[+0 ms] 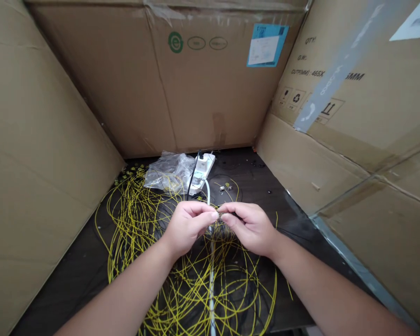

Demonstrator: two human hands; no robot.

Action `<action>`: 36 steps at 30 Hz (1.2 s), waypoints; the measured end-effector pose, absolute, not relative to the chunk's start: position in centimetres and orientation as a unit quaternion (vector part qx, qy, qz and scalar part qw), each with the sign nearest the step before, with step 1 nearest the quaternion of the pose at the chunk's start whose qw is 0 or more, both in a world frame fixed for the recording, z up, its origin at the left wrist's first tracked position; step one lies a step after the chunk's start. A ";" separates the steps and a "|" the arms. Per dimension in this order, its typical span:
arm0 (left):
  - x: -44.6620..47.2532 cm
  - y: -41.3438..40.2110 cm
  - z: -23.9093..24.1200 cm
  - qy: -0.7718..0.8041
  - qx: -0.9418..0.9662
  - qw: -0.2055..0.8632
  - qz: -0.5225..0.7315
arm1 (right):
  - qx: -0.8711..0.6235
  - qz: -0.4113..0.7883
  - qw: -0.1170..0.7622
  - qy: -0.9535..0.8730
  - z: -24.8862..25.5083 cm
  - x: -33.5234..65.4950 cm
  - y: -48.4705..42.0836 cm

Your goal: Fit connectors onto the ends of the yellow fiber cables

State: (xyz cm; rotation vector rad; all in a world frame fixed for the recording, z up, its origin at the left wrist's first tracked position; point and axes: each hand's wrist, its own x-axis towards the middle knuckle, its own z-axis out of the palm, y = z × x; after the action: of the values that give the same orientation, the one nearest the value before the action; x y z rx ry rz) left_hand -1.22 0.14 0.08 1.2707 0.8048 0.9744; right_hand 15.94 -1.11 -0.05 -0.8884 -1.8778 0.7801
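Observation:
My left hand (189, 225) and my right hand (249, 226) meet above the middle of a dark table (80, 270). Both are closed in a pinch, fingertips touching around a small dark part (220, 215) that I cannot make out. Under them lies a tangle of thin yellow cables (140, 233) spread over the table. A white cord (212, 280) runs from the near edge up between my hands to a white power strip (203, 169) at the back.
Tall cardboard boxes wall the table: one at the left (28, 154), one behind (182, 88), one at the right (364, 112). A crumpled clear plastic bag (168, 173) lies beside the power strip. A few small connectors (226, 187) sit loose near the back.

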 end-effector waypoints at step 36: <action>-1.2 -0.3 0.8 0.382 0.705 0.444 0.400 | -0.323 0.755 0.345 -0.455 -0.1 15.7 -0.7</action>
State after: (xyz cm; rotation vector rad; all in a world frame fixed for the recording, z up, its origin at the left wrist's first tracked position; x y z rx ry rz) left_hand -1.23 -0.27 0.78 1.7470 0.9477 0.9906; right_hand 15.65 -0.72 -0.14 -0.8399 -1.1821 1.9597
